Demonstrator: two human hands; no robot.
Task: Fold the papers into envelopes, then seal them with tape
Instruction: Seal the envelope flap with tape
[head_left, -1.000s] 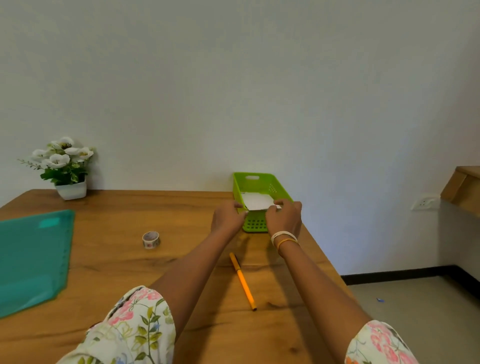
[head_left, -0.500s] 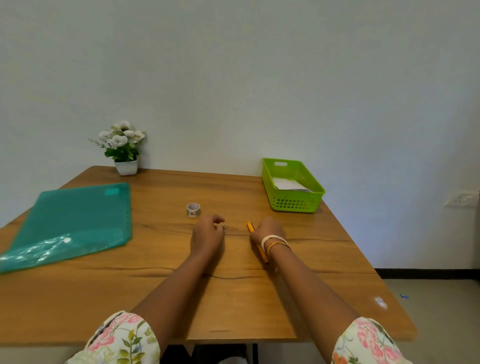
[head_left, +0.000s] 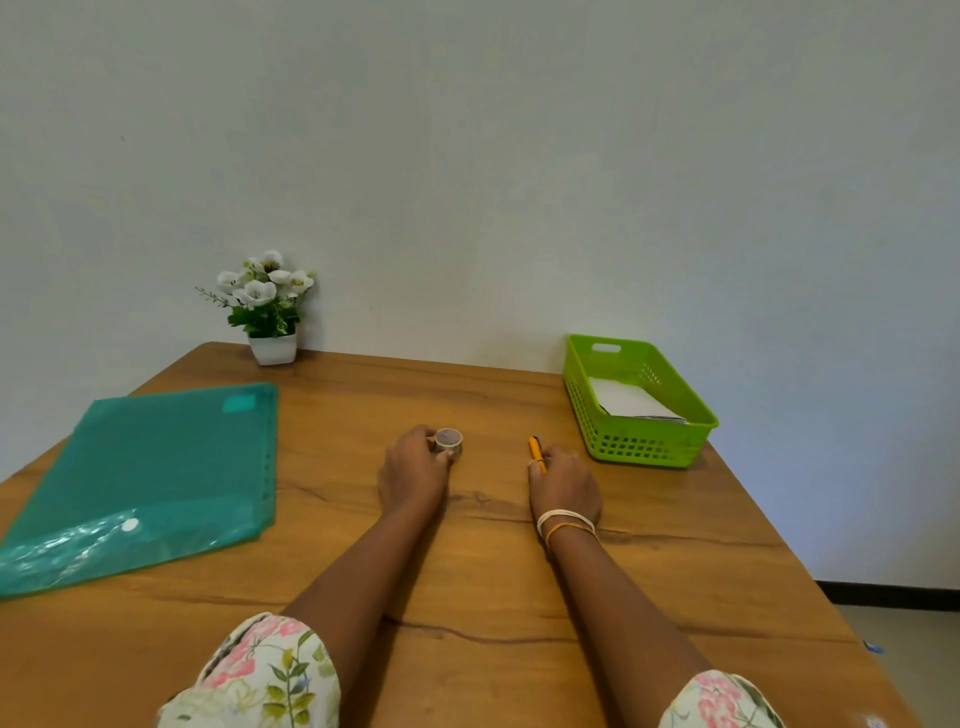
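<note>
Tape roll (head_left: 449, 440) stands on the desk (head_left: 493, 597), pinched by the curled fingers (head_left: 435, 452) of the left hand (head_left: 413, 475). Right hand (head_left: 563, 486) grips an orange pen (head_left: 536, 453). Folded white paper (head_left: 626, 401) lies inside the green basket (head_left: 670, 447), right of both hands.

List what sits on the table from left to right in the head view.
Teal folder → flower pot → left hand holding the tape roll → right hand on the orange pen → green basket with white paper.
</note>
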